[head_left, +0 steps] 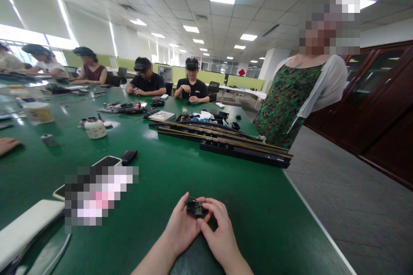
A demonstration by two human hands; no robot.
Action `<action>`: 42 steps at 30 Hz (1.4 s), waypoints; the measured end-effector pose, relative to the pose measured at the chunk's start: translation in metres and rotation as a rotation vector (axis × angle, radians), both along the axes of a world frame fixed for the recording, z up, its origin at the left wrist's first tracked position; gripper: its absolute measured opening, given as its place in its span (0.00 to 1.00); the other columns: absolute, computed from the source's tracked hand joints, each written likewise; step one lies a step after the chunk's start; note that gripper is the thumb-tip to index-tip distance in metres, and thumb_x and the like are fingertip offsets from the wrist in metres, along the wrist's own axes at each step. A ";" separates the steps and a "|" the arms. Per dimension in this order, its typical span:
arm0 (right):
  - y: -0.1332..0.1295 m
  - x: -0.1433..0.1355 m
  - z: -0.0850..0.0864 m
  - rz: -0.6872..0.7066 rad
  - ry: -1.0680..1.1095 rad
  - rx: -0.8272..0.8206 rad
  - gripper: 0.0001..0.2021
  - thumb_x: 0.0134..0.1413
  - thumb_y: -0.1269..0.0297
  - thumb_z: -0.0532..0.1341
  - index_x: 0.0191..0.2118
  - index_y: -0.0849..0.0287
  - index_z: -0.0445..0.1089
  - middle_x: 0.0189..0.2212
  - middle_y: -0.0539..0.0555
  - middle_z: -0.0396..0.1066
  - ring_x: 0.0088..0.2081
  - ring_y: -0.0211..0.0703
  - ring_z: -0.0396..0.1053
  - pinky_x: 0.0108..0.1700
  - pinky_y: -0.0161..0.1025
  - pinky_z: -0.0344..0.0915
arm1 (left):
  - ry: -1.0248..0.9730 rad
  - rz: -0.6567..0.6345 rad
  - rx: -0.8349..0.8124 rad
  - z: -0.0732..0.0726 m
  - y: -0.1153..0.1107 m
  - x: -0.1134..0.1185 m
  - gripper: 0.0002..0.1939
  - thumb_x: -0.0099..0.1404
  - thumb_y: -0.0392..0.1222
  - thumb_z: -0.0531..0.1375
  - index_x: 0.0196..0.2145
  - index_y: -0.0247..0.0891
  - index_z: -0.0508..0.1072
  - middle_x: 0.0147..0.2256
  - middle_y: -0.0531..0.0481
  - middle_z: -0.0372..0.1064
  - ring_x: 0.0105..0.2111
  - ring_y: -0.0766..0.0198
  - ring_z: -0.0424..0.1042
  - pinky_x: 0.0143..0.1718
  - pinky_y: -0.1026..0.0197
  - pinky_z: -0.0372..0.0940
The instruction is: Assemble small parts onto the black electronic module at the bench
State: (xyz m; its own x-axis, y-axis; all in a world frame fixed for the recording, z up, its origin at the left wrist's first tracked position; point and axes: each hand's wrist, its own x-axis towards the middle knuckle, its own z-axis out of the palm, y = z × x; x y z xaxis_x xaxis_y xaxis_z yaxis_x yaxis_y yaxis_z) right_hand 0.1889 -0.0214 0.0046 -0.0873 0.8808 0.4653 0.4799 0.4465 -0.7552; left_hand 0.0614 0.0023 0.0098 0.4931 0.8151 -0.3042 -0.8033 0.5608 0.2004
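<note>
Just above the green tabletop [155, 193], a small black device part [195, 209] with an open, detailed top rests in both my hands. My left hand [182, 223] cups it from below and the left, its thumb along the left side. From the right, my right hand [219, 223] pinches the part with thumb and fingertips. A short dark wire or thin piece sticks out at its upper left. What exactly the part is cannot be made out, and its underside is hidden by my fingers.
Long black rails with thin brass-coloured rods [226, 137] lie ahead. A phone [106, 162], a white power bank [29, 232] and a cable lie left. Beyond stand a white jar [95, 128] and a tub [38, 112]. Several people sit around; one person [290, 94] stands right.
</note>
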 end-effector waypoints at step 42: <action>0.003 0.006 -0.007 -0.121 0.134 -0.116 0.06 0.45 0.70 0.59 0.33 0.55 0.68 0.38 0.54 0.69 0.44 0.45 0.65 0.48 0.43 0.61 | 0.075 -0.073 -0.001 0.000 0.000 0.001 0.15 0.57 0.46 0.53 0.33 0.31 0.70 0.31 0.40 0.71 0.34 0.57 0.71 0.38 0.57 0.63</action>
